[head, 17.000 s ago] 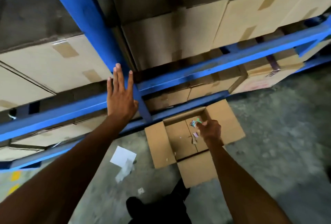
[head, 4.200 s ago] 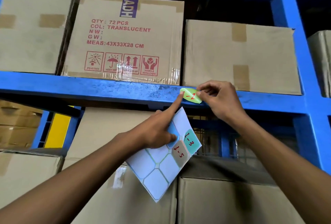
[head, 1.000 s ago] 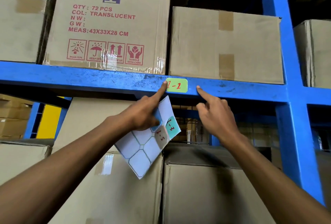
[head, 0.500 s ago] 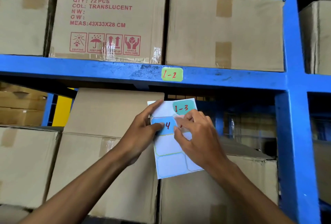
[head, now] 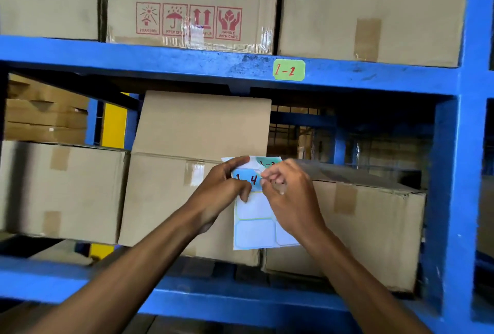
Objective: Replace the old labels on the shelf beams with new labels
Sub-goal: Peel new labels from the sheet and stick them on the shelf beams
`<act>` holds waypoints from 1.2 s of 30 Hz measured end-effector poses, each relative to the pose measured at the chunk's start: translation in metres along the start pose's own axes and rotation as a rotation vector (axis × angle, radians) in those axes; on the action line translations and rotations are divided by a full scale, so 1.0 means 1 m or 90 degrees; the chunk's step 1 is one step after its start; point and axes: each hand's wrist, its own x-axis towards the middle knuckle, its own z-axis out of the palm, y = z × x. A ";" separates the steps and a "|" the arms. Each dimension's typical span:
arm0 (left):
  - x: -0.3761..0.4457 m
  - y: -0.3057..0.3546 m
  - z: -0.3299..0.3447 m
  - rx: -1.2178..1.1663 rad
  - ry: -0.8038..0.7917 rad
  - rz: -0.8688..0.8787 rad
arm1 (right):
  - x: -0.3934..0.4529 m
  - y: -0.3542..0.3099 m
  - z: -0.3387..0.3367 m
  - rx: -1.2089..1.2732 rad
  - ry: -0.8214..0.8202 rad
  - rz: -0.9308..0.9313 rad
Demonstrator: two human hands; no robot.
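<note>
A green label (head: 288, 70) reading "1-2" is stuck on the blue upper shelf beam (head: 160, 59). Below it I hold a white sticker sheet (head: 256, 224) in front of the boxes. My left hand (head: 222, 186) grips the sheet's upper left edge. My right hand (head: 288, 194) pinches at the sheet's top, by the blue "1-4" sticker (head: 248, 178). A teal sticker (head: 268, 163) shows above my right fingers, its writing partly hidden. Whether a sticker is lifted off the sheet I cannot tell.
Cardboard boxes (head: 369, 7) fill the shelf above the beam, and more boxes (head: 64, 189) stand on the level behind my hands. A blue upright post (head: 449, 173) rises at the right. The lower blue beam (head: 213, 299) crosses beneath my forearms.
The view has tilted down, so the beam and the "1-2" label sit higher. Both hands stay on the sheet; my right fingers have curled into a pinch at its top.
</note>
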 end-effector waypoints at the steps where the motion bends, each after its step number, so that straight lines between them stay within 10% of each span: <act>1: -0.004 -0.005 -0.005 -0.016 -0.013 -0.019 | -0.008 -0.002 0.005 0.010 -0.003 0.004; 12: -0.045 -0.075 -0.035 -0.188 0.016 -0.096 | -0.096 -0.031 0.027 0.240 0.056 0.217; 22: -0.092 -0.165 -0.020 0.020 -0.001 -0.050 | -0.169 0.025 0.009 0.166 0.086 0.353; 36: -0.109 -0.226 -0.009 0.415 -0.301 0.056 | -0.207 0.072 0.038 -0.022 -0.007 0.381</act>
